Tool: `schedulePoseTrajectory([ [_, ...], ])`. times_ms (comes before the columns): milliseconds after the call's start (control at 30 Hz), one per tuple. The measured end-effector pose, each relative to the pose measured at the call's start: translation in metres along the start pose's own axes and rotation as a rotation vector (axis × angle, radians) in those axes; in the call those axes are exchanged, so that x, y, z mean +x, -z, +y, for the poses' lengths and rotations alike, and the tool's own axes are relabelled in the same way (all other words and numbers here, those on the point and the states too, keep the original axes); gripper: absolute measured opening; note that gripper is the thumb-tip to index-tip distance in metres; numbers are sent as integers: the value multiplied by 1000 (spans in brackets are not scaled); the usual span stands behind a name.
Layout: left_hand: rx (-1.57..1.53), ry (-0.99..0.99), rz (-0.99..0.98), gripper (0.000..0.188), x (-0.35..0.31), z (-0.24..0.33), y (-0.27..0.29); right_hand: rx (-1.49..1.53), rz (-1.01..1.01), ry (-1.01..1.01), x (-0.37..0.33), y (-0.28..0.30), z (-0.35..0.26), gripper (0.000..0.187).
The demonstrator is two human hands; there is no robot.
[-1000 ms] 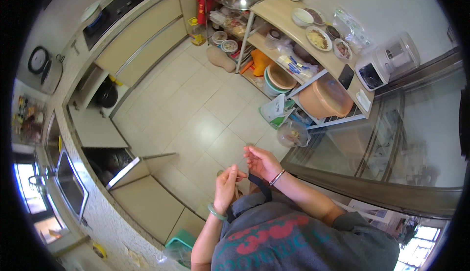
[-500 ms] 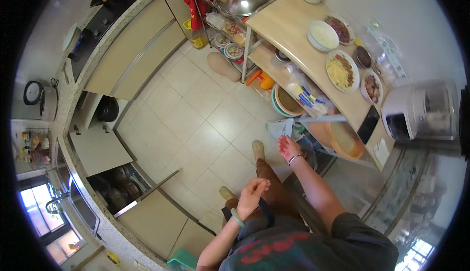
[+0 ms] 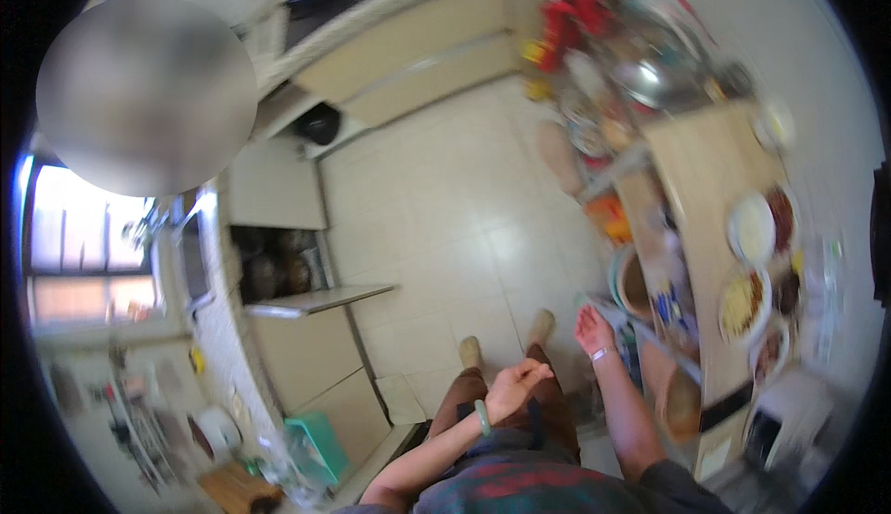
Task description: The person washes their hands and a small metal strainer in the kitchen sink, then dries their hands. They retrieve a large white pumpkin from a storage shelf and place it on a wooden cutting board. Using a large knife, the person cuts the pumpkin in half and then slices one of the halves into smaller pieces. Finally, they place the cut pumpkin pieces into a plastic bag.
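My left hand (image 3: 520,390), with a pale green bangle on its wrist, hangs in front of my body over my brown trousers. Its fingers are loosely bent and a little apart, with nothing visible in them. To its right, my right hand (image 3: 594,331) is held palm up, fingers slightly curled, and looks empty too. A silver bracelet (image 3: 603,352) circles that wrist. Nearest to this hand is the wooden shelf unit (image 3: 691,180), which it does not visibly touch. Blur softens the fingers of both hands.
On the shelf top are a plate of yellow food (image 3: 742,305), a white bowl (image 3: 750,228) and a black phone (image 3: 727,407). At left, a cabinet door (image 3: 277,184) and a drawer (image 3: 320,301) stand open by the tiled floor (image 3: 445,208). A teal bin (image 3: 317,449) is lower left.
The view has swung left, so the shelf unit sits farther right and the window and sink side show more. My hands keep much the same pose in front of me.
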State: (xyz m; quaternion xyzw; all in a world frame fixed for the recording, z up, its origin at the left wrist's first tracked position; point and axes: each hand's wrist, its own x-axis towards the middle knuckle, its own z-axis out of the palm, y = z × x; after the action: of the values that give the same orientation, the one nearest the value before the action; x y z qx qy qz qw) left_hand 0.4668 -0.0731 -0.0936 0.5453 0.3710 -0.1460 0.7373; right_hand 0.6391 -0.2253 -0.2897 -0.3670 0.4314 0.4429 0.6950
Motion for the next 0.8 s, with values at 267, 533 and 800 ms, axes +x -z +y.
schedulePoseTrajectory([
  [267, -358, -179, 457, 38, -46, 15, 111, -449, -319, -270, -10, -162, 94, 22],
  [533, -684, -311, 723, 38, -89, -13, 248, -840, -515, -460, -55, -320, 245, 28],
  [800, -935, -405, 989, 49, -126, -28, 413, -1018, -635, -659, -46, -425, 386, 31],
])
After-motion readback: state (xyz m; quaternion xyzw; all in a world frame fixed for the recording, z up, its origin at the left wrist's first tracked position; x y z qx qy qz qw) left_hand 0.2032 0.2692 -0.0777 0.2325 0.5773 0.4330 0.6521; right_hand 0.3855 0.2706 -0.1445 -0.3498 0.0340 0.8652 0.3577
